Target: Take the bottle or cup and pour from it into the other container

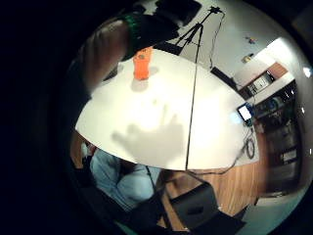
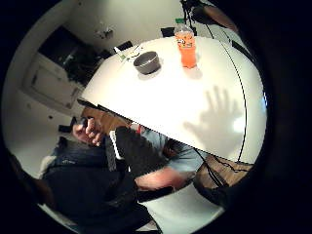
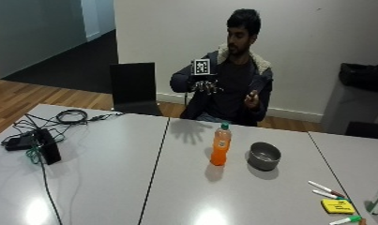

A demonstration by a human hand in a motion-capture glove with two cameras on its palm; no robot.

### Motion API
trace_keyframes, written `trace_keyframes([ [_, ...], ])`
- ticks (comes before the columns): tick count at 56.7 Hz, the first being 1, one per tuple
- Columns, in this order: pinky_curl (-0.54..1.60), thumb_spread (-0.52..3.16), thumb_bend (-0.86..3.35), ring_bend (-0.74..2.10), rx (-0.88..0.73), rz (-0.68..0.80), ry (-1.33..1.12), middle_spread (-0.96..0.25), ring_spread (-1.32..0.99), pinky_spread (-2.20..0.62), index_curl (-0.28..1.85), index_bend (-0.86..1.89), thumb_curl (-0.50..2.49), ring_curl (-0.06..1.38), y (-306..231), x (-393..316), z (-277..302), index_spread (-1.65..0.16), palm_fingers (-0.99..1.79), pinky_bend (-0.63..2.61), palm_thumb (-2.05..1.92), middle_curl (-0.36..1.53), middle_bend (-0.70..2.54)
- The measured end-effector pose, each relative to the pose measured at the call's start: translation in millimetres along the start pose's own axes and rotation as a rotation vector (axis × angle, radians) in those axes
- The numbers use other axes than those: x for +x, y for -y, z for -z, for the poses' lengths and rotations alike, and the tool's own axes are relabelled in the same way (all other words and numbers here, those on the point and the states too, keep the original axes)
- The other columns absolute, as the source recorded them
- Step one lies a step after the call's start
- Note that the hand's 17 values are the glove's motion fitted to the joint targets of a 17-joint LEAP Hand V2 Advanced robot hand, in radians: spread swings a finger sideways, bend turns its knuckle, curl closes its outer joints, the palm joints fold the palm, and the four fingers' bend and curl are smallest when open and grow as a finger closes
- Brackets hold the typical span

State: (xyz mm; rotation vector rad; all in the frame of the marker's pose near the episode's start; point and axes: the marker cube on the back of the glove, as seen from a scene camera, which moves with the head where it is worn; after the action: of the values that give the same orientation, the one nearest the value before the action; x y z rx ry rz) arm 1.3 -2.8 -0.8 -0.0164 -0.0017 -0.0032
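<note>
An orange drink bottle [image 3: 220,145] with a green cap stands upright near the middle of the grey table [image 3: 113,178]; it also shows in the palm views [image 2: 185,46] [image 1: 142,62]. A grey metal bowl [image 3: 264,155] [image 2: 146,62] sits just beside it. My gloved right hand [image 3: 205,86] is raised above the table's far edge, fingers spread and holding nothing, well short of the bottle. Its shadow falls on the tabletop. The person's bare hand [image 3: 252,97] is held up near the chest.
Markers [image 3: 324,189] and a yellow pad [image 3: 337,206] lie at the table's near right. A black box with tangled cables [image 3: 43,140] sits on the left side. A black chair [image 3: 135,89] stands behind the table beside the person.
</note>
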Motion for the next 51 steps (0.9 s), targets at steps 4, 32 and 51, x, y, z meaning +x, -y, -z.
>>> trace_keyframes([
  [4, 0.1, 0.58, 0.07, 0.19, 0.0, -0.008, -0.001, -0.04, 0.07, 0.22, 0.15, 0.29, 0.09, 0.07, -1, 0, 0, -0.26, 0.51, 0.28, 0.18, 0.12, 0.34],
  [32, 0.25, 0.96, -0.03, 0.17, 0.053, 0.032, -0.014, -0.05, 0.13, 0.35, 0.3, 0.18, 0.25, 0.14, 11, 4, 1, -0.38, 0.47, 0.24, 0.2, 0.26, 0.29],
  [51, 0.35, 0.91, -0.03, 0.17, 0.08, -0.141, 0.052, 0.04, 0.16, 0.37, 0.23, 0.1, 0.29, 0.15, 53, 17, -17, -0.31, 0.14, 0.47, 0.21, 0.3, 0.25],
])
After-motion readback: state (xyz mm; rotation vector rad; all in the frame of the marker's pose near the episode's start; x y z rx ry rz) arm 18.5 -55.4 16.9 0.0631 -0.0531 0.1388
